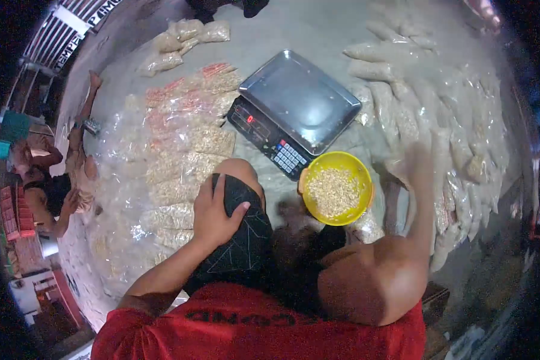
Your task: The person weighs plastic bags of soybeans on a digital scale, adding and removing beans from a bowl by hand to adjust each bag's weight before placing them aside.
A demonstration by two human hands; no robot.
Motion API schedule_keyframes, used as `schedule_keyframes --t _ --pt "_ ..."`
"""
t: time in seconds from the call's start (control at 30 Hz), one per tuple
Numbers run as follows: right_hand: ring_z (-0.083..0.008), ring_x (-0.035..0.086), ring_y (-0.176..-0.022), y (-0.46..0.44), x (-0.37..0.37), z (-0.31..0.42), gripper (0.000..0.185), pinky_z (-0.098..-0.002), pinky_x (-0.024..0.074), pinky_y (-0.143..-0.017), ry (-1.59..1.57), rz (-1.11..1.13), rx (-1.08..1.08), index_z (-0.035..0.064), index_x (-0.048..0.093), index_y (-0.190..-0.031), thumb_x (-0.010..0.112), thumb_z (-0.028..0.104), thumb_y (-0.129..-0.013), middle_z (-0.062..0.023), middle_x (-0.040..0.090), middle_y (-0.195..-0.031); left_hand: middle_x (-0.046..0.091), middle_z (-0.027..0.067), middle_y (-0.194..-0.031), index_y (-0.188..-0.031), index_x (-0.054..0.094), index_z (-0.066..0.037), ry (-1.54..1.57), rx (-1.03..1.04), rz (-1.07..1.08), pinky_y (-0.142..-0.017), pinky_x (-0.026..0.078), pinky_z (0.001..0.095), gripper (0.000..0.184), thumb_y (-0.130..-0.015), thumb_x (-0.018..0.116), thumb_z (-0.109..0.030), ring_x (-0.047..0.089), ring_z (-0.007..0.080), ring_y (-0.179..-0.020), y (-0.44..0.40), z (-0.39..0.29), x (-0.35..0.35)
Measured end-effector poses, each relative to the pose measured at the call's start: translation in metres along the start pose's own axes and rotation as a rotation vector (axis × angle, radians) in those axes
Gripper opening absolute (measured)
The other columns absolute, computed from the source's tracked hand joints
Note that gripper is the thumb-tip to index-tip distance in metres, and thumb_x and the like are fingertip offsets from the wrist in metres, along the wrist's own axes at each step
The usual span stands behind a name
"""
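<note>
My left hand (218, 213) rests with spread fingers on my knee, over dark patterned shorts. On the right my right hand (417, 165) reaches forward beside the filled clear bags (456, 132); it is smeared by motion, so its fingers and anything in them cannot be made out. Between my legs stands a yellow bowl (363, 174) with pale, bean-like pieces (333, 191) inside. Just beyond it is a digital scale with a bare metal tray (300, 99), a red-lit display and a keypad.
Rows of filled clear bags (192, 144), some with red print, lie left of the scale. More bags (177, 45) lie at the upper left. Another person (51, 180) sits at the far left, near a red crate (17, 210). Dark shapes show at the top edge.
</note>
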State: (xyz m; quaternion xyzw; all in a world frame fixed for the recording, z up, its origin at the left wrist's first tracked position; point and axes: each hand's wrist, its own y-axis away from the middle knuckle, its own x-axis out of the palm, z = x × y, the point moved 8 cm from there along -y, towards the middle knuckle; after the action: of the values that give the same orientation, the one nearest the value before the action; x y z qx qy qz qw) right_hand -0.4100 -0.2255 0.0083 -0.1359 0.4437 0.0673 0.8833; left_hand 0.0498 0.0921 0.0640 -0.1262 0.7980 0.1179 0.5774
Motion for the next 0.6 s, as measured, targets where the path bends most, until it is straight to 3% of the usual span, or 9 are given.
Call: schedule_keyframes --t 0.1,0.17,0.23,0.3,0.33,0.43,0.5,0.53,0.6 --pt "-0.0385 0.068 -0.09 -0.014 -0.091 0.072 0.027 -0.0462 0.0529 -0.08 0.336 -0.178 -0.047 0.0017 0.062 -0.111 0.06 0.028 -0.102 -0.0205 0.068 -0.097 0.04 0.0357 -0.151 -0.151 0.041 0.004 -0.015 0.006 0.015 -0.115 0.036 0.0554 0.088 -0.09 0.073 -0.049 0.043 0.0518 -0.138 0.0 0.001 0.002" --pt "-0.0264 0.067 -0.082 -0.037 -0.112 0.105 0.031 -0.0409 0.0533 -0.074 -0.095 -0.065 0.24 0.0015 0.062 -0.111 0.062 0.031 -0.103 -0.0159 0.067 -0.091 0.04 0.0347 -0.152 -0.15 0.042 0.004 0.011 -0.002 0.022 -0.116 0.035 0.0546 0.086 -0.09 0.074 -0.048 0.042 0.0509 -0.139 -0.002 0.003 0.002" --pt "-0.0176 0.063 -0.073 -0.072 -0.108 0.124 0.032 -0.0366 0.0521 -0.066 -0.301 -0.178 -0.054 0.0002 0.062 -0.108 0.061 0.032 -0.104 -0.0096 0.066 -0.087 0.041 0.0344 -0.152 -0.15 0.043 0.004 0.029 -0.005 0.016 -0.116 0.035 0.0549 0.085 -0.09 0.074 -0.048 0.042 0.0509 -0.139 -0.002 0.009 0.003" --pt "-0.0177 0.065 -0.068 -0.088 -0.106 0.198 0.029 -0.0351 0.0539 -0.063 -0.294 -0.219 -0.158 -0.0003 0.061 -0.103 0.06 0.029 -0.104 -0.0078 0.066 -0.085 0.041 0.0342 -0.152 -0.15 0.043 0.004 0.039 -0.009 0.008 -0.116 0.035 0.0552 0.085 -0.09 0.074 -0.047 0.042 0.0509 -0.139 -0.001 0.015 0.0" --pt "-0.0181 0.067 -0.066 -0.094 -0.092 0.211 0.026 -0.0327 0.0563 -0.062 -0.667 -0.178 -0.089 0.0001 0.061 -0.102 0.058 0.026 -0.104 -0.0073 0.066 -0.085 0.041 0.034 -0.151 -0.15 0.043 0.003 0.065 -0.013 0.007 -0.116 0.036 0.0551 0.084 -0.09 0.074 -0.046 0.043 0.0507 -0.139 -0.001 0.017 -0.002" --pt "-0.0184 0.068 -0.068 -0.105 -0.059 0.225 0.026 -0.0322 0.0579 -0.063 -0.809 -0.228 -0.106 0.0012 0.06 -0.098 0.057 0.026 -0.106 -0.0084 0.066 -0.083 0.042 0.034 -0.151 -0.151 0.042 0.003 0.107 -0.023 -0.016 -0.115 0.037 0.0546 0.084 -0.09 0.074 -0.045 0.044 0.0504 -0.138 0.003 0.023 -0.006" --pt "-0.0183 0.069 -0.068 -0.081 -0.018 0.212 0.027 -0.0317 0.0573 -0.063 -1.033 -0.234 0.13 0.0013 0.058 -0.096 0.056 0.026 -0.107 -0.0101 0.067 -0.084 0.043 0.0341 -0.15 -0.151 0.042 0.002 0.115 -0.025 -0.03 -0.115 0.038 0.0543 0.083 -0.09 0.074 -0.044 0.044 0.0503 -0.138 0.008 0.026 -0.008" --pt "-0.0199 0.071 -0.071 -0.066 0.001 0.21 0.028 -0.0315 0.058 -0.064 -0.944 -0.231 0.102 0.0017 0.056 -0.096 0.054 0.026 -0.109 -0.0132 0.07 -0.085 0.044 0.034 -0.15 -0.151 0.042 0.002 0.107 -0.027 -0.038 -0.115 0.038 0.054 0.082 -0.09 0.074 -0.044 0.045 0.0504 -0.137 0.008 0.026 -0.008" --pt "-0.0203 0.07 -0.072 -0.029 0.074 0.19 0.023 -0.0322 0.058 -0.065 -1.074 -0.092 0.104 0.0039 0.052 -0.105 0.051 0.027 -0.11 -0.0102 0.066 -0.084 0.044 0.0339 -0.149 -0.151 0.042 0.001 0.091 -0.011 -0.04 -0.115 0.038 0.0538 0.081 -0.09 0.074 -0.043 0.045 0.0505 -0.137 0.005 0.025 -0.009"
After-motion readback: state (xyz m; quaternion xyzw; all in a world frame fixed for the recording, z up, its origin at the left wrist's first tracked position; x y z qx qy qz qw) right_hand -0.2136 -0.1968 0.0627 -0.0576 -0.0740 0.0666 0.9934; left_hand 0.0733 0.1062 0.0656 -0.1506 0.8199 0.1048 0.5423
